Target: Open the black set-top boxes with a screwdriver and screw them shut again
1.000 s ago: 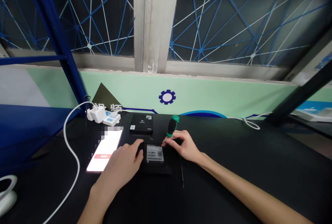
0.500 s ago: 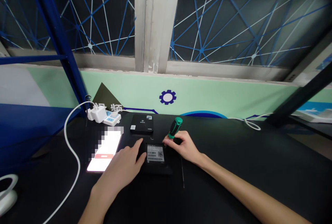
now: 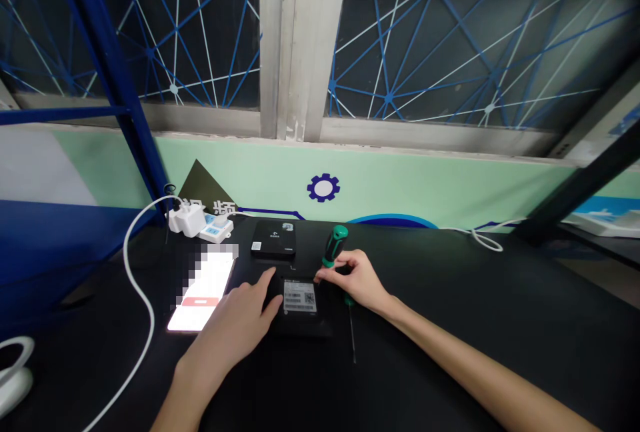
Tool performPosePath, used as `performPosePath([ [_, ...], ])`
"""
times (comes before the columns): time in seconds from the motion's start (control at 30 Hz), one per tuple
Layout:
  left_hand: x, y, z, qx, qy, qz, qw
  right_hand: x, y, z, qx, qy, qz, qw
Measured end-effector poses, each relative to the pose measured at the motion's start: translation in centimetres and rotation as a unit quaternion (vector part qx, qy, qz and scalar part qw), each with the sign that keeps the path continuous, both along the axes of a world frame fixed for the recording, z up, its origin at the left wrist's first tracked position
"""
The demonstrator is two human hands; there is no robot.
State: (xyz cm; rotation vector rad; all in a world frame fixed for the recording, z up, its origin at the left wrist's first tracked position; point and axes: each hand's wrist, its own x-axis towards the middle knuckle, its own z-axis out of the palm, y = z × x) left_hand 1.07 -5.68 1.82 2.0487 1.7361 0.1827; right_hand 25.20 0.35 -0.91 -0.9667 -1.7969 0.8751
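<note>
A flat black box (image 3: 300,324) with a white printed label (image 3: 300,296) lies on the black table in front of me. My left hand (image 3: 245,315) rests at its left side, index finger and thumb spread apart against the box. In my right hand (image 3: 355,279) is a green-and-black screwdriver (image 3: 337,245), pinched low and held nearly upright over the box's far right corner. Its tip is hidden by my fingers. A second screwdriver (image 3: 352,332) lies just below my right hand, its green handle partly covered.
Behind the box sits a smaller black box (image 3: 273,240). A lit phone (image 3: 203,292) lies to the left, near a white power strip (image 3: 216,227) with plugs and a white cable (image 3: 131,272). A white rounded object (image 3: 15,379) stands at the left edge.
The screwdriver's handle has tipped slightly to the left, and my right hand has shifted a little. More of the lying screwdriver's green handle shows. My left hand stays put.
</note>
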Motion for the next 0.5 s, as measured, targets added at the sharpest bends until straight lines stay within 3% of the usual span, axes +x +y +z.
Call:
performPosePath([
  [0.5, -0.2, 0.03, -0.1, 0.001, -0.007, -0.009, 1.0, 0.29, -0.13, 0.28, 0.066, -0.025, 0.035, 0.997],
])
